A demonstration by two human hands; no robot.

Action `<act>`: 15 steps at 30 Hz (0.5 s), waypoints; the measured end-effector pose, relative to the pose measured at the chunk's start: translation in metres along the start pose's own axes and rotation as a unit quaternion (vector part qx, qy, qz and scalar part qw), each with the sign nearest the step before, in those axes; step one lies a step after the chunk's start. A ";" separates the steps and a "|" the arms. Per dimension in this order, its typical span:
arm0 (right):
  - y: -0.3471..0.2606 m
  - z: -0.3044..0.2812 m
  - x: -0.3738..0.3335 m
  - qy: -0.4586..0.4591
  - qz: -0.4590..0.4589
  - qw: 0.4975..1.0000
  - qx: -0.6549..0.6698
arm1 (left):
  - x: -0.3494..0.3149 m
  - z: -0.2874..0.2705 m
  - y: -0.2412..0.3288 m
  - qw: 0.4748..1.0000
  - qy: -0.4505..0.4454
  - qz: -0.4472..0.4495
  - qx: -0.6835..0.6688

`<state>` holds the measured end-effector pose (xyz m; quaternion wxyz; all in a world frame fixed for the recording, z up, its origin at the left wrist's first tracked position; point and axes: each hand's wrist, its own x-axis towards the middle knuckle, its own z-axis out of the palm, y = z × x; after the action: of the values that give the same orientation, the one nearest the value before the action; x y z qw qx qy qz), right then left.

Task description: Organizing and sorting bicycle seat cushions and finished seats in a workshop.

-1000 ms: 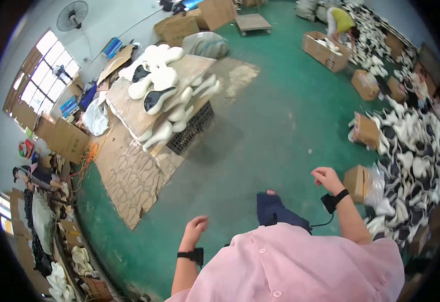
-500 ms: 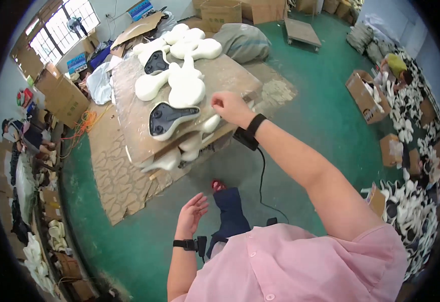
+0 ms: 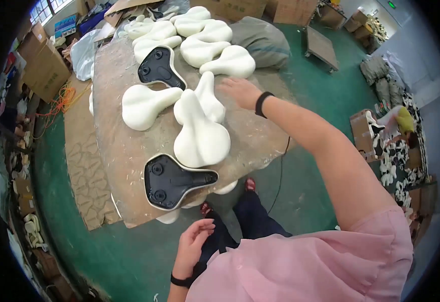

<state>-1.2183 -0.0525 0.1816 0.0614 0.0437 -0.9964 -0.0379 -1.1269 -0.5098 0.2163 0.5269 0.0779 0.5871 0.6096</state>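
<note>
My right hand reaches over the board-topped table, its fingers stretched out, slightly blurred and holding nothing. Nearest to it are a white bicycle saddle and another white saddle. In front of these, a large white saddle lies with its top up. By the near edge sits an upturned saddle, its black base showing. A second upturned saddle and a white saddle are farther left. Low in front of my body, my left hand is empty, with fingers loosely bent and apart.
More white saddles crowd the table's far end, beside a grey sack. Cardboard sheeting and an orange cord lie left on the green floor. A wheeled dolly, a carton and another person are at right.
I have come closer to the table, and the view has shifted over it. My right hand has gone from closed to stretched out, farther over the board. My left hand stays low.
</note>
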 end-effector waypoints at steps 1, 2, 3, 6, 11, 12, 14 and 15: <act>0.010 0.009 0.022 0.022 -0.041 0.999 -0.024 | 0.004 0.007 0.013 0.999 0.027 0.013 0.020; 0.018 0.024 0.044 0.023 -0.047 0.999 -0.015 | 0.007 0.013 0.025 0.997 0.054 0.026 0.042; 0.028 0.042 0.062 0.026 -0.078 0.996 -0.044 | 0.015 0.019 0.040 0.997 0.060 0.018 0.046; 0.050 0.089 0.099 -0.031 -0.158 0.985 -0.059 | 0.041 0.038 0.079 0.951 0.189 0.120 0.215; 0.068 0.064 0.117 -0.126 -0.269 0.955 0.010 | 0.118 0.061 0.115 0.915 0.309 0.098 0.239; 0.076 0.062 0.105 -0.129 -0.275 0.953 0.015 | 0.136 0.064 0.115 0.915 0.313 0.091 0.237; 0.092 0.056 0.062 -0.061 -0.208 0.971 0.105 | 0.173 0.064 0.109 0.861 0.375 0.103 0.328; 0.106 0.057 0.038 -0.059 -0.155 0.975 0.150 | 0.194 0.060 0.100 0.862 0.377 0.098 0.325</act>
<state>-1.2721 0.0529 0.1385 -0.0116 0.2039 -0.9738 0.1002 -1.2235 -0.3046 0.2123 0.1479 0.0667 0.8951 0.4153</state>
